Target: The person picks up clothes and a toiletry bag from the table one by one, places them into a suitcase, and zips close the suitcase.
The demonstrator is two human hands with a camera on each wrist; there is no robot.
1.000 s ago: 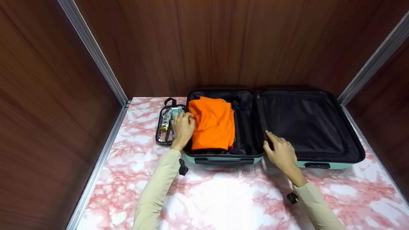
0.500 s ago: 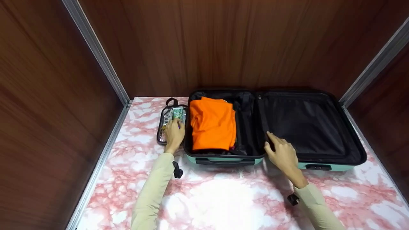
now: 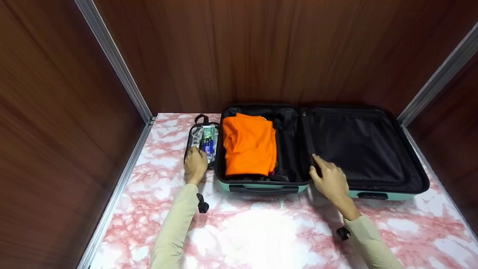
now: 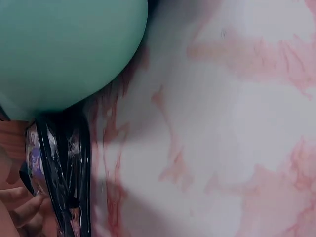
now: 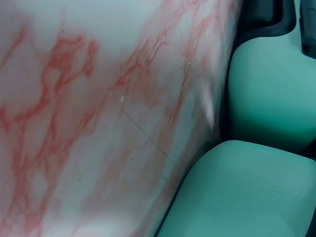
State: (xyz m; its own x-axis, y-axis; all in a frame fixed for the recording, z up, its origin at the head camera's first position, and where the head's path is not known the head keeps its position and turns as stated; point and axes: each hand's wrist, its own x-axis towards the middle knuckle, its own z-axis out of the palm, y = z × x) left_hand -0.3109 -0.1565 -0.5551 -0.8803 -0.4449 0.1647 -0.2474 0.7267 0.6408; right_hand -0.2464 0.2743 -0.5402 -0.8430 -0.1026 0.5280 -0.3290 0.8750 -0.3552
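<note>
A see-through toiletry pouch (image 3: pixel 190 135) with black edging lies left of the suitcase, a green and blue toothpaste packet (image 3: pixel 208 144) showing inside. My left hand (image 3: pixel 195 164) is over its near left part. In the left wrist view, curled fingers (image 4: pixel 29 210) meet the pouch's top face; I cannot tell whether they pinch it. A mint-green suitcase (image 3: pixel 263 184) with black lining lies spread open. Folded orange cloth (image 3: pixel 249 144) sits in its left half. My right hand (image 3: pixel 329 179) rests at the inner edge of the right half, fingers extended, thumb apart.
The suitcase's right half (image 3: pixel 354 145) shows flat black lining. Both halves stand on a pink and white marbled table (image 3: pixel 257 228), near the brown wood-look back wall (image 3: pixel 257 52). Metal posts (image 3: pixel 115 56) mark the corners. The pouch lies close against the suitcase's left side.
My left hand has left the orange cloth's left edge and moved left and toward me onto the pouch, uncovering the toothpaste packet. My right hand keeps its place.
</note>
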